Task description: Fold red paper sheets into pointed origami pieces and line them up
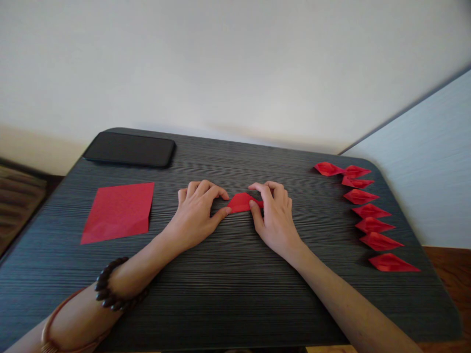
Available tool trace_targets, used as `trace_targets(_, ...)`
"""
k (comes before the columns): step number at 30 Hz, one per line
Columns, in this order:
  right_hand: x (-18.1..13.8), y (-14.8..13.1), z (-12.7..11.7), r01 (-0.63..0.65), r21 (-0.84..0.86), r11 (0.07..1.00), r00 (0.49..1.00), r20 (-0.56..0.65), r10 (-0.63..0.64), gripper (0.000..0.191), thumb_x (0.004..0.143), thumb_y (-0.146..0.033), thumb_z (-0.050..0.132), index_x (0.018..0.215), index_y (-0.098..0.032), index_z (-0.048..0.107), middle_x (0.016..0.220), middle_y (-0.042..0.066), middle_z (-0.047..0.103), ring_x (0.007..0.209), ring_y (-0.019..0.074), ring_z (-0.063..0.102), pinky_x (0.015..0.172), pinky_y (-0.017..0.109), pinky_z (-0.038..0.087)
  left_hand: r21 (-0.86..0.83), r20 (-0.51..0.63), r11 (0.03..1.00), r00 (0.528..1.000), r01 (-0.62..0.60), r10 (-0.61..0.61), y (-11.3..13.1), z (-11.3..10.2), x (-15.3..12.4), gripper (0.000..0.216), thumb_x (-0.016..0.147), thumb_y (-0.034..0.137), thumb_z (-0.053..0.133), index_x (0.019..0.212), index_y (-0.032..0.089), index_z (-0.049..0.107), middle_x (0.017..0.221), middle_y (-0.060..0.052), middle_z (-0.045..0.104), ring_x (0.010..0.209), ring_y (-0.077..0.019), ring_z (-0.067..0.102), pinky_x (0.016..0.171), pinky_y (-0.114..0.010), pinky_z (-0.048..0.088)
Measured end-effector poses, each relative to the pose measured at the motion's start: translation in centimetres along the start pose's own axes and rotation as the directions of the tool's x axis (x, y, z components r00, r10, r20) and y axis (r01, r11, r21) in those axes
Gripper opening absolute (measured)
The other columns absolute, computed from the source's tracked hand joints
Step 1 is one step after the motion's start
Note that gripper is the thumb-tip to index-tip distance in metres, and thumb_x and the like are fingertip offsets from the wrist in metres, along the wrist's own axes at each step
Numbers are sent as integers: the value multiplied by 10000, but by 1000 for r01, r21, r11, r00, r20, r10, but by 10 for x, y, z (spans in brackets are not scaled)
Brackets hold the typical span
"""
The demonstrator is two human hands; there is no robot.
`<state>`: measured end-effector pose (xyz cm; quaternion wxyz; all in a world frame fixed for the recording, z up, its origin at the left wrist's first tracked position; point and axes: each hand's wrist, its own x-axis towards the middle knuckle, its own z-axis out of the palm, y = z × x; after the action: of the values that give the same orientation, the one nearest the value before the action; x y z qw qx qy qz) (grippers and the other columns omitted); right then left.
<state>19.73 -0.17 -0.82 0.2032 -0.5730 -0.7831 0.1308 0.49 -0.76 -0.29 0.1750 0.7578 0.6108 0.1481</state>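
A small folded piece of red paper [241, 201] lies on the dark striped table [228, 284], near its middle. My left hand [196, 211] pinches its left end between thumb and curled fingers. My right hand [274, 215] grips its right end the same way, fingers bent over the top. Both hands rest on the tabletop. A dark bead bracelet [110, 289] circles my left wrist.
A stack of flat red paper squares [117, 212] lies at the left. A black phone [130, 149] lies face down at the far left corner. Several folded red paper pieces [368, 212] line the right edge. A pale wall stands behind the table.
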Motion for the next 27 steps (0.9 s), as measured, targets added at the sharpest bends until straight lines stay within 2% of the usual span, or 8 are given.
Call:
trace_targets(9, -1, 19, -2, -44, -25, 999, 999, -22, 44, 346, 899, -194, 402, 1223, -288, 478, 1119, 104, 470, 997, 263, 475, 815, 438, 405, -7, 5, 1000, 1000, 6, -6, -2, 1, 0, 193, 843, 390, 564, 989, 264, 575, 1047, -36, 569, 1037, -277, 435, 846, -453, 317)
trace_targets(15, -2, 20, -2, -43, -33, 999, 999, -1, 43, 304, 886, -200, 437, 1182, -221, 502, 1138, 110, 493, 1028, 267, 473, 846, 433, 404, -28, 16, 1000, 1000, -14, 14, -4, -2, 0, 169, 854, 370, 557, 982, 261, 574, 1045, -25, 586, 1037, -264, 440, 846, -434, 315)
trace_targets(20, -2, 16, -1, 14, -35, 999, 1000, -16, -15, 296, 888, -176, 411, 1167, -201, 506, 1152, 117, 499, 1046, 266, 471, 859, 434, 398, -1, -37, 1000, 999, -27, 27, 1, 1, -1, 180, 899, 374, 481, 989, 250, 575, 1036, -31, 596, 1016, -255, 449, 852, -431, 308)
trace_targets(23, -3, 12, 0, 56, -30, 998, 998, 2, -56, 299, 896, -175, 393, 1173, -192, 503, 1159, 121, 498, 1041, 262, 477, 855, 430, 402, 39, -79, 999, 997, -14, 17, 6, 5, -1, 252, 882, 440, 494, 1004, 232, 567, 1034, -46, 593, 1005, -264, 448, 850, -431, 309)
trace_targets(27, -4, 8, 1, 101, -16, 995, 995, 27, -101, 290, 916, -192, 375, 1176, -190, 504, 1151, 116, 501, 1049, 252, 478, 854, 413, 408, 69, -85, 997, 996, -15, 21, 9, 7, -1, 253, 870, 424, 521, 1027, 228, 555, 1023, -46, 585, 995, -263, 450, 836, -422, 313)
